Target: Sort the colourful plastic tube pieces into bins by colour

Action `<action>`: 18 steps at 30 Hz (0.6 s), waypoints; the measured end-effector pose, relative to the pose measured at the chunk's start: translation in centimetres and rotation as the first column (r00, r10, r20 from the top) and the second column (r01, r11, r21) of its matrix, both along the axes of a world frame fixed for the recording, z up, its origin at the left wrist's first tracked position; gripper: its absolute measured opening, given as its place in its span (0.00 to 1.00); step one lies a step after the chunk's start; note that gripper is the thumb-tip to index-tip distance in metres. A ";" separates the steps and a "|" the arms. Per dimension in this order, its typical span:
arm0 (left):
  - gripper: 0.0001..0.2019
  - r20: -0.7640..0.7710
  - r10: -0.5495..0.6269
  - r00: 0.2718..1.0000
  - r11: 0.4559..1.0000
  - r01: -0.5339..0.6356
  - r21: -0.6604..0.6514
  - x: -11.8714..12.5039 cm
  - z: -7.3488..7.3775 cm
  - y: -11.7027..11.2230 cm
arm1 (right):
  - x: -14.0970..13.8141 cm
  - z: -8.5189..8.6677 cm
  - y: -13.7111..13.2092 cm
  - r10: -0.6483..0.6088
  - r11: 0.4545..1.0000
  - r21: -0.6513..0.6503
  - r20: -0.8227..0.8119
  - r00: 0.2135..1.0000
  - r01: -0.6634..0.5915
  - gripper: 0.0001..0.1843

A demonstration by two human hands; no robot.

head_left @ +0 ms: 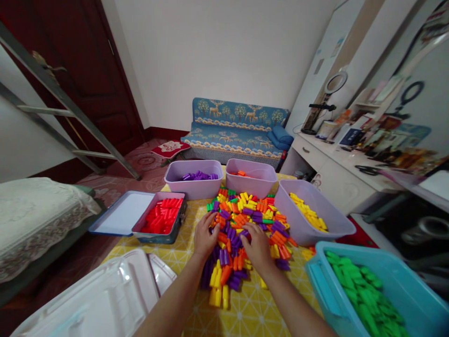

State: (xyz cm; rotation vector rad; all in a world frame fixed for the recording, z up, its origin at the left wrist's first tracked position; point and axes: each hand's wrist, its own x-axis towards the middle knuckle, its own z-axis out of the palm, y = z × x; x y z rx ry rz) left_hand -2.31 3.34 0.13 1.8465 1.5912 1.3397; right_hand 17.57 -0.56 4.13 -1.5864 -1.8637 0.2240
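Observation:
A heap of small ribbed plastic pieces (224, 257) in purple, orange, yellow, red and green covers the middle of the table. My left hand (205, 236) rests at the heap's left side, thumb and fingers apart over purple and orange pieces. On the other side, my right hand (258, 245) reaches into the heap with its fingers curved and thumb spread, close to purple pieces. Neither hand visibly lifts a piece, though the fingertips partly hide what lies beneath them. Red pieces (163, 215) fill an open tin-like box (179, 224) to the left.
Lilac tubs stand behind the heap, one with purple pieces (199, 176), one with orange (241, 173). A third lilac tub (336, 227) holds yellow ones. Green pieces (365, 290) lie in a turquoise tub (324, 290). White lids (105, 295) sit at front left.

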 end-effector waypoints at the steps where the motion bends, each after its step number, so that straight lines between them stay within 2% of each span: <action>1: 0.19 0.000 0.002 1.000 1.000 -0.002 -0.002 0.0 0.0 0.0 | -0.2 0.3 0.4 -0.020 1.000 -0.004 0.010 1.000 0.020 0.15; 6: 0.19 -0.007 -0.002 1.000 1.000 0.002 0.000 -0.1 0.1 0.0 | -1.9 1.2 2.4 -0.099 0.994 -0.045 0.116 0.988 0.104 0.22; 9: 0.19 -0.012 -0.007 1.000 1.000 0.007 0.002 -0.1 0.0 0.1 | -3.0 0.9 2.5 -0.082 0.992 -0.082 0.175 0.981 0.098 0.26; 14: 0.19 -0.021 0.004 1.000 1.000 -0.004 -0.005 -0.1 -0.2 0.2 | -3.6 1.5 1.9 0.052 0.992 -0.123 0.227 0.973 -0.024 0.19; 18: 0.19 -0.018 0.002 1.000 1.000 -0.002 -0.004 -0.1 -0.2 0.1 | -2.9 2.7 2.0 0.085 0.983 -0.178 0.263 0.961 -0.039 0.09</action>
